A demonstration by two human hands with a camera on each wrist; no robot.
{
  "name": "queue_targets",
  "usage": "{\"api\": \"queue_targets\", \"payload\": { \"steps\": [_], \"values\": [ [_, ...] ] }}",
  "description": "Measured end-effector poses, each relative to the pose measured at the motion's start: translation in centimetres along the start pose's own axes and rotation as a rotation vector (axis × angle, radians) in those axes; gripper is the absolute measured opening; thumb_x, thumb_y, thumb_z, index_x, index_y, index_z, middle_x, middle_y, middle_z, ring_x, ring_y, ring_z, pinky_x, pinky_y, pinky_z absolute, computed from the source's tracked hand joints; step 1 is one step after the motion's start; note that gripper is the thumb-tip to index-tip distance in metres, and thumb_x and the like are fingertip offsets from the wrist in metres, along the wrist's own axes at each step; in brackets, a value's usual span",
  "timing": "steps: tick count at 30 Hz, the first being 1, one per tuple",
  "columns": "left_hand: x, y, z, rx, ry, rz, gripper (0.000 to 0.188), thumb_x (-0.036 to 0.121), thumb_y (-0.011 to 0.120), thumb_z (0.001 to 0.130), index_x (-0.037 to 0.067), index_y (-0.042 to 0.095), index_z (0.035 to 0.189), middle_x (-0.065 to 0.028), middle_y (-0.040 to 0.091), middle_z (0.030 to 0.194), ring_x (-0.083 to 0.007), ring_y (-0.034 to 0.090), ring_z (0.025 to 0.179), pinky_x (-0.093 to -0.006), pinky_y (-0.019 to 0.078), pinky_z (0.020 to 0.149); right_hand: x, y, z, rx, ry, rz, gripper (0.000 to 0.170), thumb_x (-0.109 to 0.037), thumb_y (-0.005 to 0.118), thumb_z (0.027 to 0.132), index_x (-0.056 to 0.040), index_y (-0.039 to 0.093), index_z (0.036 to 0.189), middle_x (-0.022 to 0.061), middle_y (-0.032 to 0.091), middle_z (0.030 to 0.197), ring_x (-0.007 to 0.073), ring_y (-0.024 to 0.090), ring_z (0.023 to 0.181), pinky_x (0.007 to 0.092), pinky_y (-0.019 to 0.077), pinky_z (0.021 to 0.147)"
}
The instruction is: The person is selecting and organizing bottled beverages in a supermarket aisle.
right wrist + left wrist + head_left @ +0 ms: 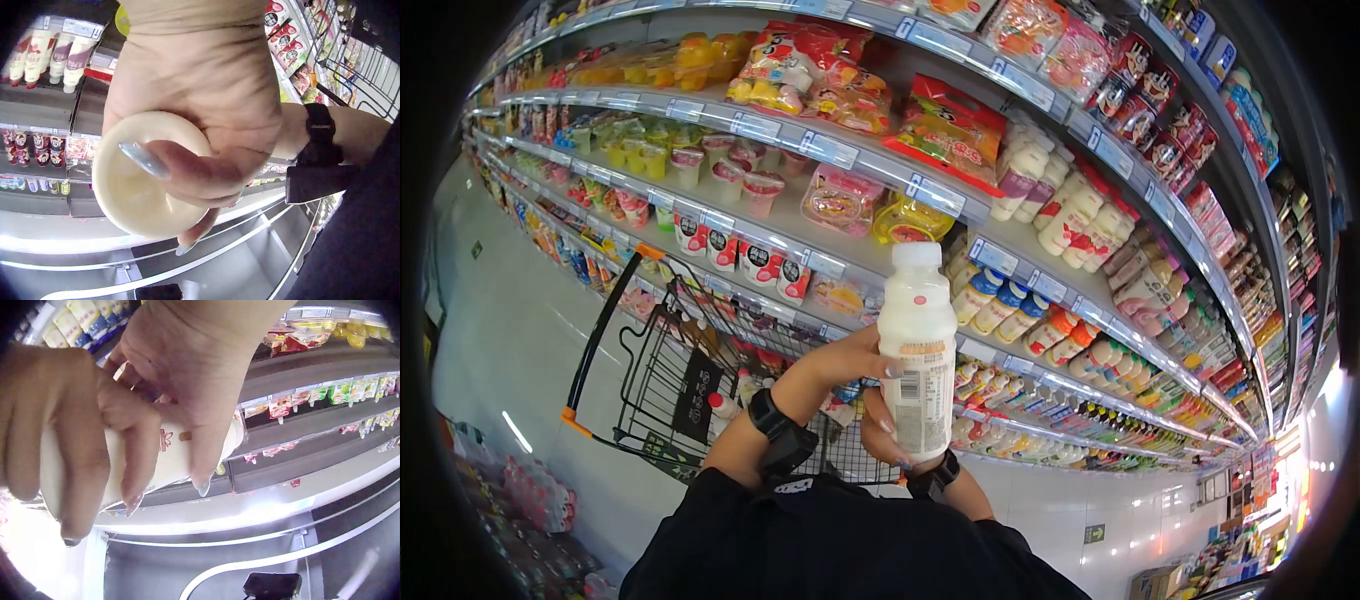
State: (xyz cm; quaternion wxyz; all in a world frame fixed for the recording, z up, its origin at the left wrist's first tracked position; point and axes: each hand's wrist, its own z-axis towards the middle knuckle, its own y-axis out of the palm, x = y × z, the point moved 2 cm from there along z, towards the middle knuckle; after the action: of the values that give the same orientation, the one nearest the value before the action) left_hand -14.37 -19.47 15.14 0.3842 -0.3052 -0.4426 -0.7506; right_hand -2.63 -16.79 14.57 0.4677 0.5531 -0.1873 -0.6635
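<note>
A large milky-white drink bottle (917, 310) with a white cap stands upright in front of my chest, its barcode label facing me. My left hand (848, 358) grips it around the upper body from the left. Lower down, my right hand (882, 428) holds the bottle near its base. Seen from the right wrist, the round bottom (128, 187) faces the camera, with the right thumb (187, 169) laid across it. In the left wrist view the fingers of both hands overlap the bottle and hide much of its label.
A black wire shopping cart (700, 400) with orange corners stands at the left against the shelves, some bottles inside. Ahead, curved shelves (820, 150) hold jelly cups, red snack bags (948, 130) and bottled drinks (1005, 303). Stacked goods (520, 490) sit on the floor lower left.
</note>
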Motion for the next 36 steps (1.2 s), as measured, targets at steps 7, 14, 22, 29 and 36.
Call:
{"api": "queue_targets", "payload": {
  "steps": [7, 14, 22, 29, 36],
  "values": [
    [1.7, -0.2, -2.1, 0.118, -0.013, 0.089, 0.067, 0.026, 0.066, 0.080, 0.000, 0.036, 0.133, -0.0115, 0.049, 0.128, -0.0205, 0.046, 0.118, -0.0350, 0.0375, 0.098, 1.8, -1.7, 0.8, -0.043, 0.039, 0.241, 0.081, -0.074, 0.044, 0.073, 0.0061, 0.046, 0.085, 0.0206, 0.048, 0.053, 0.0217, 0.044, 0.033, 0.0252, 0.0349, 0.028],
    [2.9, -0.8, -2.2, 0.274, -0.003, 0.300, 0.048, 0.022, 0.058, 0.085, -0.002, 0.045, 0.125, -0.0116, 0.056, 0.117, -0.0181, 0.052, 0.108, -0.0318, 0.0425, 0.091, 1.2, -1.3, 2.9, -0.181, 0.083, 0.215, 0.045, -0.047, 0.033, 0.094, -0.0059, 0.044, 0.080, 0.0131, 0.048, 0.045, 0.0161, 0.042, 0.028, 0.0227, 0.0286, 0.025],
    [3.2, -1.0, -2.3, 0.354, -0.087, 0.390, 0.042, 0.023, 0.055, 0.088, -0.002, 0.049, 0.121, -0.0110, 0.059, 0.111, -0.0161, 0.055, 0.101, -0.0294, 0.0453, 0.085, 1.4, -1.4, 3.5, -0.233, 0.074, 0.346, 0.040, -0.041, 0.034, 0.096, -0.0049, 0.042, 0.082, 0.0134, 0.050, 0.049, 0.0148, 0.041, 0.027, 0.0225, 0.0304, 0.023],
    [2.7, -0.8, -1.9, 0.357, -0.069, 0.437, 0.043, 0.021, 0.053, 0.087, -0.002, 0.047, 0.124, -0.0107, 0.057, 0.116, -0.0174, 0.053, 0.106, -0.0308, 0.0432, 0.089, 0.9, -1.3, 3.1, -0.264, 0.080, 0.350, 0.038, -0.039, 0.034, 0.096, -0.0045, 0.042, 0.083, 0.0142, 0.050, 0.051, 0.0156, 0.041, 0.027, 0.0228, 0.0300, 0.023],
    [1.9, -0.8, -1.7, 0.344, -0.020, 0.312, 0.042, 0.020, 0.051, 0.088, -0.003, 0.047, 0.123, -0.0110, 0.057, 0.115, -0.0169, 0.053, 0.105, -0.0302, 0.0436, 0.088, 0.2, -1.6, 2.3, -0.200, 0.076, 0.204, 0.056, -0.056, 0.047, 0.085, -0.0007, 0.044, 0.090, 0.0197, 0.052, 0.060, 0.0186, 0.046, 0.034, 0.0245, 0.0339, 0.026]
  ]
}}
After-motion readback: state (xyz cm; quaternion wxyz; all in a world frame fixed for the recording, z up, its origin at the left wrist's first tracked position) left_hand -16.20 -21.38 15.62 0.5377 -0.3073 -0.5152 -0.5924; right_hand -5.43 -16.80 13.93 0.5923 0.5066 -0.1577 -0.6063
